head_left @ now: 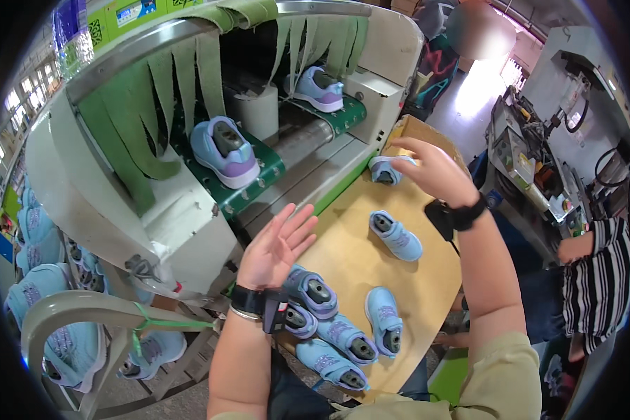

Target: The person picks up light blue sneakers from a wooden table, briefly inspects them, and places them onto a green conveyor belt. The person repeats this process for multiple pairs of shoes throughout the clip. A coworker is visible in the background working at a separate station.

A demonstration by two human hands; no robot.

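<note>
My left hand (276, 246) is open, palm turned up and fingers stretched, between the machine and a cluster of shoes; it holds nothing. My right hand (434, 171) reaches over the far end of the table with its fingers apart. Just beside its fingers lies a light blue sneaker (385, 171), partly covered by them; whether they touch it I cannot tell. A single blue sneaker (397, 236) lies mid-table. Nearer me are several more, among them a blue sneaker (383, 318) and a blue-and-purple sneaker (313, 290). Dark forms fill the shoe openings.
A machine with green strip curtains (122, 133) has two green belts, carrying a sneaker (225, 152) and another sneaker (318, 89). The wooden table (353, 203) sits in front. A rack (98, 308) with shoes stands left. A person in a striped shirt (598, 280) is at right.
</note>
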